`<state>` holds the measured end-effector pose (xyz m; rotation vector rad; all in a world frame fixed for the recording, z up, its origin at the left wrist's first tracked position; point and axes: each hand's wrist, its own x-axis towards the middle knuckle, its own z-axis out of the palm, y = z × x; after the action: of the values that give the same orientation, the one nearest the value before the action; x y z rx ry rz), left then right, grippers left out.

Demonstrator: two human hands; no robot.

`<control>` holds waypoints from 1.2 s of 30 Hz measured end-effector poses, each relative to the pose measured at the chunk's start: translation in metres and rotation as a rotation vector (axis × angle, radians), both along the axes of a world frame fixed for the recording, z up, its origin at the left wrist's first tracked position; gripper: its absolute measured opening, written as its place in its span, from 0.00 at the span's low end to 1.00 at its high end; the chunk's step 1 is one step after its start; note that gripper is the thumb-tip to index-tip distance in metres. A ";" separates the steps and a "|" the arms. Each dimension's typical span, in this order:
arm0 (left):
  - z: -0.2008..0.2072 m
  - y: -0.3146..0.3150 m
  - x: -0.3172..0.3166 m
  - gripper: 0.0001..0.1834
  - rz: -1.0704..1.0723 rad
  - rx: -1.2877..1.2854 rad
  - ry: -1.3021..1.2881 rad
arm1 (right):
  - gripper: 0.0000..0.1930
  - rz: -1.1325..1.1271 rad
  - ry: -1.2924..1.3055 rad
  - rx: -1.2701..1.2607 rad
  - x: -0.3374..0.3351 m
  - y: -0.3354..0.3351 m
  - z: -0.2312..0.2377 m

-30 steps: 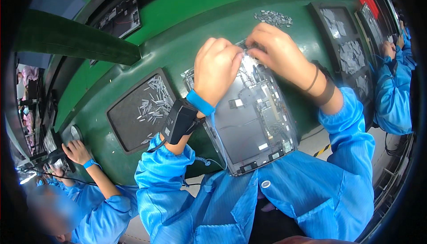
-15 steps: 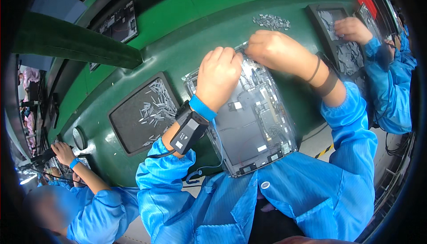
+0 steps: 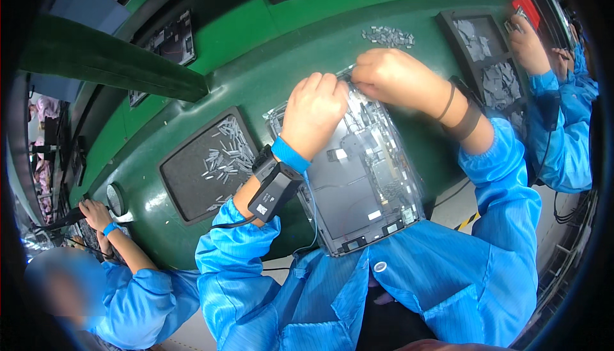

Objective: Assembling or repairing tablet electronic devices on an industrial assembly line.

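While the far edge of the opened laptop [image 3: 348, 201] is being worked on, both hands are held close together over its right-hand end, backs upward. The fingers of the left hand [image 3: 314, 111] are bent and bunched, and those of the right hand [image 3: 387, 73] are curled in just beside them. Whether anything small is pinched by either cannot be told, as the tips are hidden. The step in hand is judged to be fine finger work at that edge, not yet done, since neither hand is lifted clear. For the next move, a light, even touch seems to be called for, with the bare inner parts left unpressed. The laptop is laid on the green table [image 3: 288, 50], its near edge set by the blue smock [image 3: 448, 255]. The left wrist is circled by a blue band [image 3: 291, 155], from which a thin cord [image 3: 314, 210] is led down; a black box [image 3: 272, 194] is strapped behind it. Farther left, grey strips [image 3: 229, 156] are scattered in a dark tray [image 3: 185, 178]. Beyond the hands, small parts [image 3: 389, 36] are heaped, and to the right grey pieces [image 3: 502, 85] are kept in a divided tray [image 3: 451, 34].
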<state>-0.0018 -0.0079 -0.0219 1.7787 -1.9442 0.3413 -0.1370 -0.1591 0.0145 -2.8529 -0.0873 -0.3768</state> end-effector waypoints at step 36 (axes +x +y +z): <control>0.039 0.074 -0.046 0.20 0.214 0.224 0.309 | 0.04 -0.093 -0.006 -0.046 -0.013 0.002 0.007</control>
<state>-0.0477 0.0660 0.0175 2.0498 -1.6311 -0.0850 -0.1504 -0.1566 0.0215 -2.9088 0.0355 -0.4072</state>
